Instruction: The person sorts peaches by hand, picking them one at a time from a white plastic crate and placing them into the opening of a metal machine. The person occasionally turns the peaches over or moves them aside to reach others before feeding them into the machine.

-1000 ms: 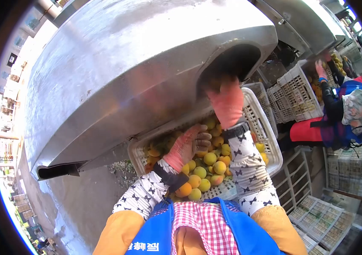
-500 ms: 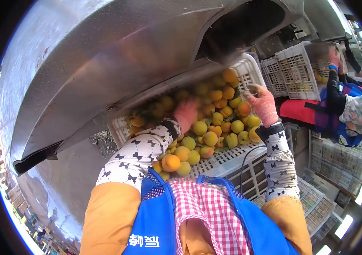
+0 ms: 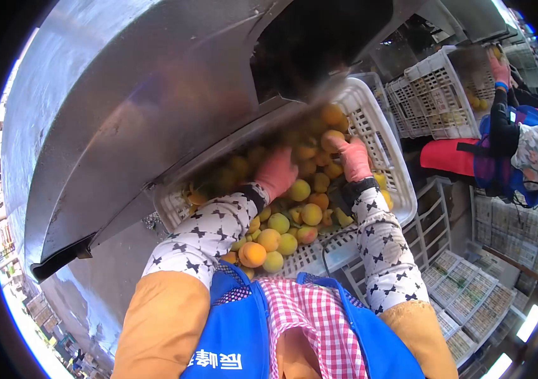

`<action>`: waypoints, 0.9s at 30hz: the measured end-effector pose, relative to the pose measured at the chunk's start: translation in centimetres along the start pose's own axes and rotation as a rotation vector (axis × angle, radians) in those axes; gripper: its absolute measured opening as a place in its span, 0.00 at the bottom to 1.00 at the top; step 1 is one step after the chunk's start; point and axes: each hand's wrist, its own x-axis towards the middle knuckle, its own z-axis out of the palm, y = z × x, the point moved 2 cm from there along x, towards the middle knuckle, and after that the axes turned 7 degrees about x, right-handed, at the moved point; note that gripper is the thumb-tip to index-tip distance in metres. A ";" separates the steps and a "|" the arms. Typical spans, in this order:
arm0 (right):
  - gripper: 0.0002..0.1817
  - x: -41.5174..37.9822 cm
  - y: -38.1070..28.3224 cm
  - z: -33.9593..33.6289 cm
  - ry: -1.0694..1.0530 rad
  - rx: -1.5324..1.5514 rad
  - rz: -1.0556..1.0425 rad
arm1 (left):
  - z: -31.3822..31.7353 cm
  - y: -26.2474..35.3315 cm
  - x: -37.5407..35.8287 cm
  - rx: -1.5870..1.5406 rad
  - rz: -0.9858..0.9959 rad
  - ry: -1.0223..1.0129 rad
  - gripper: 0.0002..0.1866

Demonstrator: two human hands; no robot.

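Note:
A white plastic crate (image 3: 401, 189) with slotted walls lies in front of me, filled with yellow and orange peaches (image 3: 311, 214). Both hands wear pink gloves. My left hand (image 3: 276, 172) reaches into the pile on the left, its fingertips hidden among the fruit in shadow. My right hand (image 3: 354, 159) is closed at the upper right of the pile, thumb and fingers on an orange peach (image 3: 332, 141). Some leaves show between the peaches.
A large grey metal machine housing (image 3: 155, 107) overhangs the crate's far side, with a dark opening above. At right, a co-worker (image 3: 524, 155) in a blue vest handles another white crate (image 3: 436, 101). Stacked crates (image 3: 464, 294) stand at lower right.
My right hand has moved left from the crate's right side into the peaches and closed on one. My left hand stays in the pile. The view has shifted slightly.

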 end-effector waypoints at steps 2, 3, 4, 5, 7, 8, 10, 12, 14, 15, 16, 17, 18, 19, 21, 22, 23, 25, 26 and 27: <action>0.27 -1.9 -1.0 -0.8 -0.055 0.147 0.055 | -3.5 1.9 0.7 -0.211 0.086 0.408 0.23; 0.26 -2.9 -1.4 -1.0 -0.180 0.206 -0.088 | -3.4 2.6 0.9 -0.217 0.085 0.405 0.23; 0.26 -3.8 -1.7 -1.2 -0.304 0.262 -0.237 | -3.0 3.5 1.4 -0.044 0.108 0.171 0.24; 0.29 -4.2 -1.8 -1.8 -0.377 0.025 -0.335 | -2.8 4.3 2.0 0.130 0.131 -0.051 0.25; 0.36 -6.4 -3.5 -1.2 -0.492 0.722 -0.050 | -0.9 4.6 3.1 0.169 0.158 -0.044 0.26; 0.38 -7.8 -4.8 -1.1 -0.539 0.783 -0.068 | -0.3 4.7 3.4 0.206 0.178 -0.056 0.26; 0.41 -8.8 -6.1 -1.5 -0.539 0.662 -0.159 | -2.4 3.4 2.5 -0.241 0.081 -0.099 0.30; 0.43 -10.2 -8.3 -1.5 -0.515 0.420 -0.357 | -5.5 2.6 -0.1 -1.135 0.022 -0.171 0.33; 0.41 -11.4 -9.4 -1.3 -0.437 0.165 -0.481 | -9.9 3.0 -3.8 -1.682 0.088 -0.272 0.34; 0.41 -11.9 -9.9 -1.0 -0.501 0.149 -0.469 | -10.7 2.9 -5.3 -1.937 0.113 -0.341 0.34; 0.41 -12.6 -10.3 -0.5 -0.512 0.160 -0.461 | -11.2 2.8 -7.0 -2.200 0.132 -0.402 0.33; 0.41 -13.1 -10.7 0.1 -0.569 0.109 -0.439 | -11.7 3.1 -8.2 -2.199 0.120 -0.384 0.33; 0.40 -13.3 -11.2 0.6 -0.624 0.053 -0.429 | -12.4 3.6 -8.7 -2.236 0.161 -0.314 0.33; 0.38 -13.1 -11.4 0.9 -0.551 -0.077 -0.645 | -13.0 4.1 -8.8 -2.268 0.212 -0.247 0.33; 0.39 -14.3 -12.1 2.2 -0.451 -0.172 -0.713 | -14.0 4.5 -9.1 -2.222 0.235 -0.167 0.34; 0.40 -14.8 -12.4 2.7 -0.339 -0.261 -0.757 | -14.2 4.6 -9.3 -2.183 0.233 -0.105 0.35; 0.45 -14.6 -12.6 3.3 -0.224 -0.380 -0.832 | -14.2 4.8 -9.5 -2.277 0.294 -0.173 0.34; 0.44 -14.2 -14.0 4.3 -0.165 -0.342 -0.900 | -14.8 4.7 -9.5 -2.244 0.316 -0.099 0.33; 0.43 -13.9 -15.1 4.9 -0.112 -0.296 -0.959 | -15.8 4.7 -9.5 -2.209 0.323 -0.021 0.33; 0.41 -12.7 -15.9 5.6 -0.055 -0.342 -1.078 | -17.3 5.0 -9.9 -2.142 0.306 0.090 0.31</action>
